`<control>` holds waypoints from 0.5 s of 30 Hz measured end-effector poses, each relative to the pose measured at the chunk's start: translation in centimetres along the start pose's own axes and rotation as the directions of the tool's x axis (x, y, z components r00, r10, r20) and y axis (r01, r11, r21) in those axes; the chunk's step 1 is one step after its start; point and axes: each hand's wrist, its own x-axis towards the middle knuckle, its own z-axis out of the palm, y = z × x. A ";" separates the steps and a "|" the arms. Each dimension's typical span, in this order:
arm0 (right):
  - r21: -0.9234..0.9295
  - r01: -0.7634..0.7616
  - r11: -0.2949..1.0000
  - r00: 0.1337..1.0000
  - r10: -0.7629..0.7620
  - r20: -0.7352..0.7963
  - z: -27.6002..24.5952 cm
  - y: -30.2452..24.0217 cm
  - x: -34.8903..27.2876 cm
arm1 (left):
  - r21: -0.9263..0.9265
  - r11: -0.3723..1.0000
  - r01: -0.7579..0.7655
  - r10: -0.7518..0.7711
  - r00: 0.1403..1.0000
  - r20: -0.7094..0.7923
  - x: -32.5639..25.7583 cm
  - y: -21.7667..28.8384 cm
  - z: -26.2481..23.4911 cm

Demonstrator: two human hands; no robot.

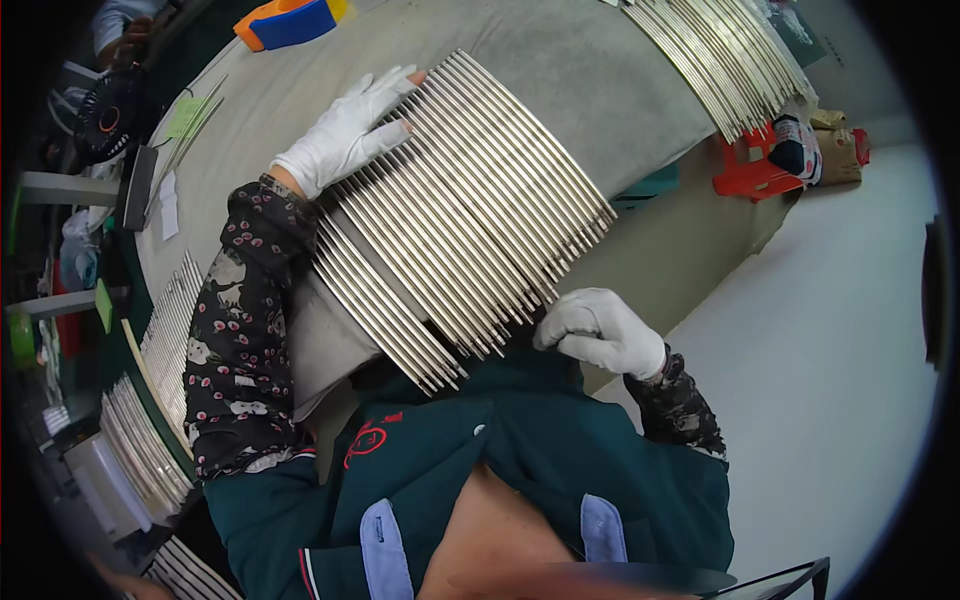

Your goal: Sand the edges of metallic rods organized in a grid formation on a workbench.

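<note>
A wide row of thin, shiny metal rods (470, 190) lies side by side on the grey-covered table, their near ends reaching past its edge toward my body. A narrower group of the same rods (375, 300) lies to the left, split from the main row by a gap. My left hand (350, 130), in a white glove with bare fingertips, rests flat across the far left part of the row, fingers stretched out. Close by the near right rod ends, my right hand (605, 335), also white-gloved, is curled closed. Its fingers hide whatever may be inside them.
More rods (715, 60) lie at the far right of the table, with a red stool (755, 170) beyond the edge. An orange and blue object (290, 22) sits at the back. Further rods (145, 450) and a black fan (108, 115) are on the left.
</note>
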 end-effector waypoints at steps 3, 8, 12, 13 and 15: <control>-0.084 0.066 0.994 0.993 -0.058 0.100 -0.5 0.7 1.9 | 0.241 0.970 0.019 -0.015 1.000 -0.018 -0.5 0.4 0.9; 0.047 -0.039 0.998 0.975 0.027 0.222 -0.2 0.9 1.7 | 0.279 0.960 0.008 0.001 1.000 -0.030 -1.9 1.9 -0.1; -0.021 0.170 0.985 0.919 -0.151 0.364 1.0 -0.2 2.9 | 0.351 0.935 0.041 -0.051 0.999 0.018 -3.8 2.3 -0.4; -0.056 0.130 0.990 0.926 -0.101 0.364 1.1 -0.3 3.4 | 0.358 0.931 0.064 -0.074 0.997 0.014 -4.1 2.2 -0.2; -0.086 0.099 0.991 0.925 -0.060 0.376 1.3 -0.3 3.9 | 0.349 0.935 0.067 -0.075 0.997 0.010 -4.1 2.2 -0.3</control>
